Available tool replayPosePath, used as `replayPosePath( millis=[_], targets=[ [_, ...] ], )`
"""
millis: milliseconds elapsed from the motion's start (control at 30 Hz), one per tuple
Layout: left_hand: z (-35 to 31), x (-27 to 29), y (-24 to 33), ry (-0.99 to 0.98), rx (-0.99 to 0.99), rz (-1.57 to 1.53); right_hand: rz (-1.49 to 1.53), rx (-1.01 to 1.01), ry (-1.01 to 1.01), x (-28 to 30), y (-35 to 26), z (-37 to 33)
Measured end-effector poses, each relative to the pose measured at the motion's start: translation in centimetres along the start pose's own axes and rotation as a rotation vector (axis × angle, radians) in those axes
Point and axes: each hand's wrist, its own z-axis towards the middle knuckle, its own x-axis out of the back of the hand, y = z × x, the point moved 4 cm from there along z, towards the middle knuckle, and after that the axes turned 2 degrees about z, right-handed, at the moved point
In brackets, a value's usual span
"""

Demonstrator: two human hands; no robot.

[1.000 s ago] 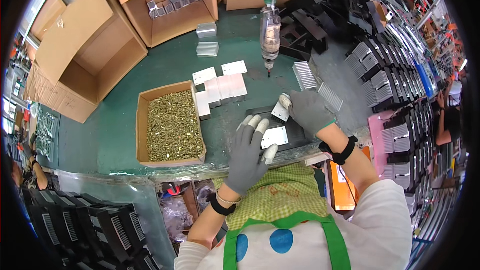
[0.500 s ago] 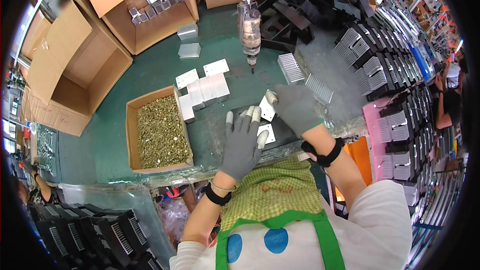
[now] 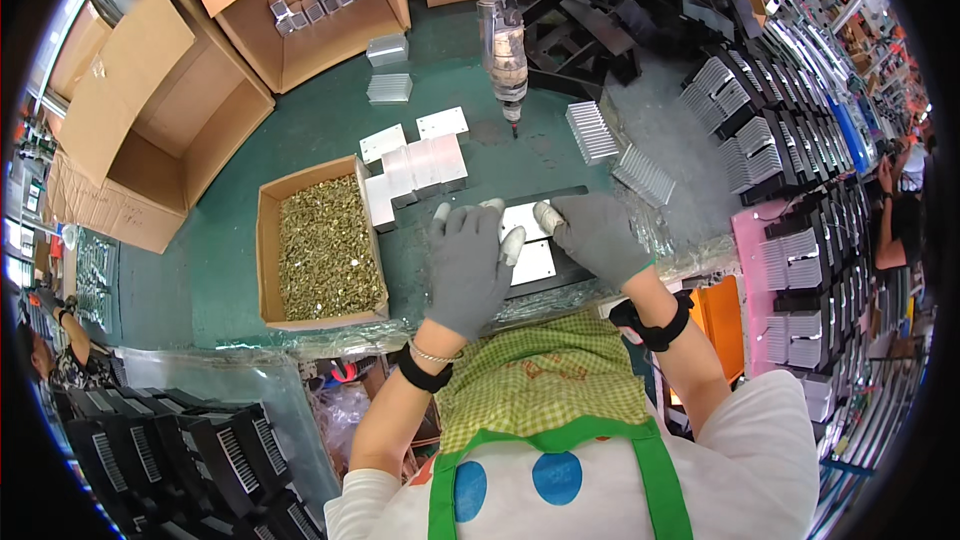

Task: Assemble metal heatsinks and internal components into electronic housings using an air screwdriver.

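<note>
Both my hands wear grey gloves with whitish fingertips. Two flat, pale metal plates lie one beyond the other over a black plate (image 3: 572, 268) near the table's front edge. My right hand (image 3: 602, 237) closes over the right side of the far metal plate (image 3: 519, 221), its fingertips pressed to it. At that plate's left edge, my left hand (image 3: 466, 268) has its thumb and a fingertip, while another finger points away from me. The left thumb also reaches the near metal plate (image 3: 533, 264). Undersides of both hands are hidden.
A carton of small brass-coloured screws (image 3: 330, 250) stands left of a cluster of metal blocks (image 3: 425, 162). Beyond my hands hangs a powered screwdriver (image 3: 507, 65). Finned heat sinks (image 3: 592, 133) lie right of it. Open cartons (image 3: 215, 155) and stacked black parts (image 3: 770, 150) flank the table.
The far metal plate, previously tilted in my right hand, now lies flatter and lined up with the near one. My left hand has shifted slightly left, its fingers drawn in to the plate's edge.
</note>
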Motion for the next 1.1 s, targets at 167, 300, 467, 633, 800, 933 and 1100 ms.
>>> replayPosePath(
  millis=[167, 300, 467, 633, 800, 933, 1100],
  targets=[
    [-0.3, 0.1, -0.8, 0.048, 0.045, 0.044, 0.180, 0.097, -0.043, -0.4, -0.6, 0.7],
    [0.0, -0.1, -1.0, 0.025, 0.066, 0.052, 0.093, 0.106, 0.074, 1.2, 1.2, 1.9],
    [0.6, -0.2, -1.1, 0.082, 0.073, 0.047, -0.425, -0.053, 0.450, 3.6, 5.6, 4.5],
    [1.4, -1.0, -1.7, 0.021, 0.082, 0.052, -0.311, 0.201, 0.439, 4.5, 6.1, 3.6],
    [1.5, -1.2, -0.9, 0.029, 0.044, 0.171, 0.089, 0.137, 0.266, 9.3, 6.9, 2.0],
    [1.7, -2.0, 1.4, 0.006, -0.181, 0.082, 0.364, 0.064, -0.202, 9.0, 7.2, 2.2],
    [1.7, -2.4, 2.0, -0.104, -0.201, 0.097, 0.575, -0.168, -0.446, 4.1, 6.7, 2.8]
  ],
)
